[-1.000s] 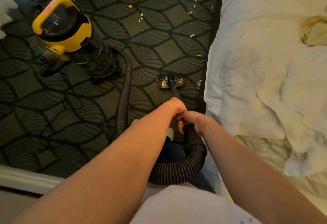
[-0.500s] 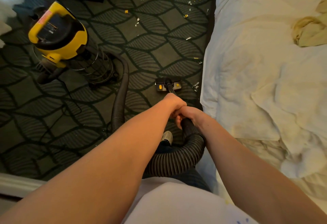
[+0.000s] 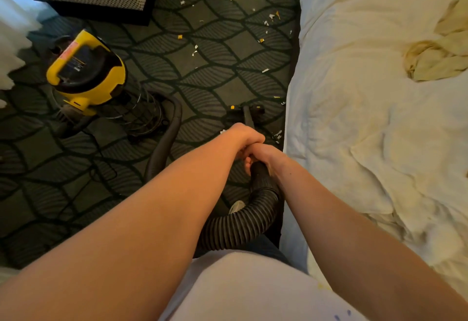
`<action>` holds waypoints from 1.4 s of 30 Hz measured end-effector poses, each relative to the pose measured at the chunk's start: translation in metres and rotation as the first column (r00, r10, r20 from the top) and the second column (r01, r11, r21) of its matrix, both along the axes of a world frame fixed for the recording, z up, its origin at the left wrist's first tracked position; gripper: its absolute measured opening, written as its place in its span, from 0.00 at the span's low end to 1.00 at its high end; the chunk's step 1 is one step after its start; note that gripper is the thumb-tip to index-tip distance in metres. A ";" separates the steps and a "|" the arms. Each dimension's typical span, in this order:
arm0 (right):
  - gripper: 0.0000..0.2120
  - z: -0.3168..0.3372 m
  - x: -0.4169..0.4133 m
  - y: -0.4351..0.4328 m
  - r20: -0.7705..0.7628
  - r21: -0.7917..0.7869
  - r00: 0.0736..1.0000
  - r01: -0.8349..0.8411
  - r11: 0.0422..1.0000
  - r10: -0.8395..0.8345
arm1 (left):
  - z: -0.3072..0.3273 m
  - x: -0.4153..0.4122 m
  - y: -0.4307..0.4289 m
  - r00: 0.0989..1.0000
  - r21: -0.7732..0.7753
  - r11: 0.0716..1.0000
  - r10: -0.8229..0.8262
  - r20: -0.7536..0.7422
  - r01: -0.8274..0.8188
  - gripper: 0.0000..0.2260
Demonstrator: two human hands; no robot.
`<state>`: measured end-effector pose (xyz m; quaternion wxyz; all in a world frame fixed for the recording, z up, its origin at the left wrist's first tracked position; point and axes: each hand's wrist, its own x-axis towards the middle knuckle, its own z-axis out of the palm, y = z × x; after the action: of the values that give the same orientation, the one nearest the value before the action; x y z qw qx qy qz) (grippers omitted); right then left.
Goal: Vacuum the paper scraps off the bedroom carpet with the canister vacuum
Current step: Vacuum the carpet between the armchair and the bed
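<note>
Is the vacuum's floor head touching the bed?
Apart. The head view shows a strip of carpet, with a yellow scrap on it, between the floor head and the bed.

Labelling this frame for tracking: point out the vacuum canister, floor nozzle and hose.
vacuum canister (image 3: 83,67), head view, dark top panel inside the yellow rim.
floor nozzle (image 3: 257,112), head view, right half of the nozzle head.
hose (image 3: 243,224), head view, ribbed bend at the bottom of the loop.
</note>
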<state>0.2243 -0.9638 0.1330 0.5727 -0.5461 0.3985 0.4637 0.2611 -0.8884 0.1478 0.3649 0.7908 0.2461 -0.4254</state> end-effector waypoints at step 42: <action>0.06 0.017 0.574 -0.008 0.296 -0.069 0.930 0.247 0.967 -0.217 | -0.019 0.596 -0.010 0.964 -0.131 0.991 0.036 0.265 -0.001 0.14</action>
<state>0.7979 -0.9718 0.1496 0.6456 -0.5856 0.3970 0.2875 0.8575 -0.8985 0.1289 0.4491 0.8132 0.1741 -0.3267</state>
